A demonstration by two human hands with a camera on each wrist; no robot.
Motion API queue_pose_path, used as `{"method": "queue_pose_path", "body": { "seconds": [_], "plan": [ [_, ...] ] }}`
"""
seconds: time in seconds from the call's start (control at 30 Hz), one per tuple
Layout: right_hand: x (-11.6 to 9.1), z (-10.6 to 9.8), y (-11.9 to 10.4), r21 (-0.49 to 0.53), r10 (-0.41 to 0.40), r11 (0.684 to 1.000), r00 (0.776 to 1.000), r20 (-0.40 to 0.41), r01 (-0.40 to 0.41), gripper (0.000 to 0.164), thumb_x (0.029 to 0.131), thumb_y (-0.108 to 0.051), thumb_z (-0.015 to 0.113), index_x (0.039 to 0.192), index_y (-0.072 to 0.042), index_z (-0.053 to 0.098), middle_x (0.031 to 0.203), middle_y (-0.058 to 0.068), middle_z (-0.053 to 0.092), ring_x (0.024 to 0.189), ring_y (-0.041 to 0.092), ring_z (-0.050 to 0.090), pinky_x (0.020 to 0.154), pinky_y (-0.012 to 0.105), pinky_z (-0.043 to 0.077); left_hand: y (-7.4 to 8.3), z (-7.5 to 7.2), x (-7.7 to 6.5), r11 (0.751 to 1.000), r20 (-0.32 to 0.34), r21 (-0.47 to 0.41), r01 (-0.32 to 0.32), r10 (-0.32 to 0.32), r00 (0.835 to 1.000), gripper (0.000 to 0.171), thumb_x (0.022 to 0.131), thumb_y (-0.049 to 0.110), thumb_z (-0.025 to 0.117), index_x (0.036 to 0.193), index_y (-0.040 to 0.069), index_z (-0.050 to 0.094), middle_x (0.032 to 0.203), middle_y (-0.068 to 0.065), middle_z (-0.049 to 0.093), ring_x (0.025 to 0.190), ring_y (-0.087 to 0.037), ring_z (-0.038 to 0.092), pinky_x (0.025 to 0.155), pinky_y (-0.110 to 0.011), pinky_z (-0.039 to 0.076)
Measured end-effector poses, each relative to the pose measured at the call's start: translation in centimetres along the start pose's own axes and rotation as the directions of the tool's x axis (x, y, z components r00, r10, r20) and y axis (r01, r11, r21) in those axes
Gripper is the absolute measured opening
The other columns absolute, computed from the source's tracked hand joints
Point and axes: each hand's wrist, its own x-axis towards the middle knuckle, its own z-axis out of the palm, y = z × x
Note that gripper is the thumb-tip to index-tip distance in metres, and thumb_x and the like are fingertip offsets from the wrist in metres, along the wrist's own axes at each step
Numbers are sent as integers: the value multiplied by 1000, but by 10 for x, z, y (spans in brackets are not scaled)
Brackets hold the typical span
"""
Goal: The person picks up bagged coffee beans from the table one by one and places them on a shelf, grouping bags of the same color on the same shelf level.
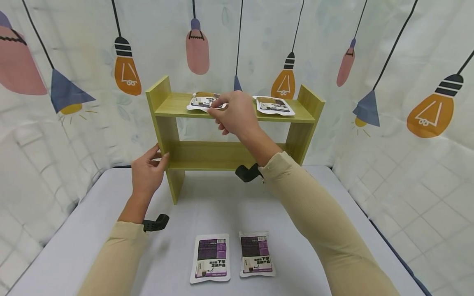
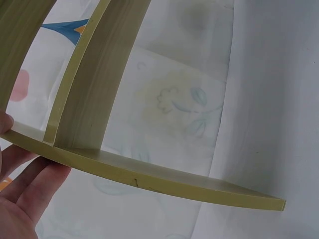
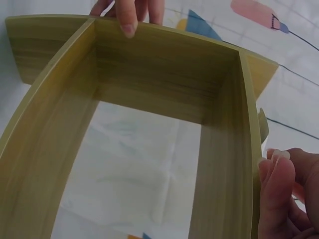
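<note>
A yellow-green wooden shelf rack [image 1: 214, 155] stands on the table. My left hand [image 1: 147, 170] grips the front edge of its left side panel [image 2: 134, 179], with the thumb on the inner side and the fingers outside. My right hand [image 1: 237, 113] is at the front edge of the top board and pinches the near right edge of a white flat pouch [image 1: 200, 101] lying there. Its fingertips partly cover that pouch, and only a sliver shows in the right wrist view. Further right on the same board lies a second pouch [image 1: 275, 106] with a brown and white label.
Two white pouches with purple and black labels, a left pouch [image 1: 211, 258] and a right pouch [image 1: 257, 254], lie side by side on the white tabletop [image 1: 166, 263] in front of the rack. A patterned curtain [image 1: 400, 164] surrounds the table at the back and sides.
</note>
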Motion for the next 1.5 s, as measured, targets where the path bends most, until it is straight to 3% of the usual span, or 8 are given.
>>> {"method": "queue_pose_path", "body": {
  "seconds": [0.2, 0.37, 0.5, 0.63, 0.73, 0.8, 1.03, 1.5],
  "plan": [
    [-5, 0, 11, 59, -62, 996, 997, -38, 64, 26, 92, -27, 78, 114, -13, 79, 76, 7, 76, 53, 18, 68, 55, 29, 59, -1, 0, 0, 1000, 1, 8, 3, -3, 1000, 46, 100, 24, 65, 146, 23, 59, 117, -19, 75, 83, -41, 74, 65, 0, 45],
    [-12, 2, 21, 142, -155, 975, 982, -106, 169, 27, 91, -23, 79, 115, -10, 78, 70, 7, 74, 51, 18, 68, 55, 30, 59, -2, 0, 0, 1000, -8, 6, -12, 12, 1000, 45, 100, 22, 66, 145, 22, 61, 116, -19, 76, 81, -40, 74, 65, -1, 46],
    [-19, 1, 28, 199, -170, 960, 976, -137, 195, 30, 90, -21, 80, 119, -11, 78, 73, 8, 75, 54, 21, 68, 55, 30, 60, -2, 0, 0, 1000, -10, 7, -15, 15, 1000, 45, 99, 23, 66, 144, 22, 61, 116, -19, 76, 80, -37, 73, 64, -1, 47],
    [-27, 1, 35, 278, -159, 941, 977, -143, 194, 33, 89, -18, 81, 120, -11, 77, 79, 13, 76, 60, 27, 70, 57, 31, 61, -2, 0, 0, 1000, -12, 10, -22, 22, 1000, 45, 99, 22, 67, 143, 21, 62, 115, -18, 76, 71, -10, 72, 64, -1, 47],
    [-33, 0, 42, 342, -153, 920, 978, -140, 193, 33, 87, -14, 83, 119, -10, 77, 82, 14, 76, 61, 25, 70, 59, 33, 62, -2, 0, 1, 1000, -15, 2, -32, 32, 999, 45, 99, 21, 67, 143, 20, 62, 115, -19, 76, 67, 15, 60, 64, -1, 46],
    [-37, 0, 46, 369, -144, 911, 981, -133, 184, 34, 86, -14, 83, 119, -10, 77, 83, 13, 76, 61, 22, 69, 60, 34, 63, -2, 0, 1, 1000, -15, -3, -31, 31, 999, 45, 99, 20, 67, 143, 20, 62, 114, -20, 76, 66, 23, 54, 64, -1, 46],
    [-49, 1, 62, 441, -115, 886, 989, -95, 145, 32, 87, -16, 82, 118, -9, 77, 89, 13, 77, 63, 26, 69, 64, 33, 63, -1, -1, -1, 1000, -11, -3, -13, 13, 1000, 46, 99, 22, 67, 144, 22, 61, 113, -21, 76, 65, 22, 54, 62, -2, 46],
    [-79, 11, 92, 441, -161, 879, 983, -85, 182, 29, 87, -10, 82, 116, -5, 78, 90, 16, 75, 62, 20, 67, 63, 29, 61, -3, 0, 0, 1000, -8, -18, -7, 7, 1000, 45, 99, 23, 67, 144, 23, 61, 112, -22, 76, 65, 23, 55, 62, -2, 47]
  ]
}}
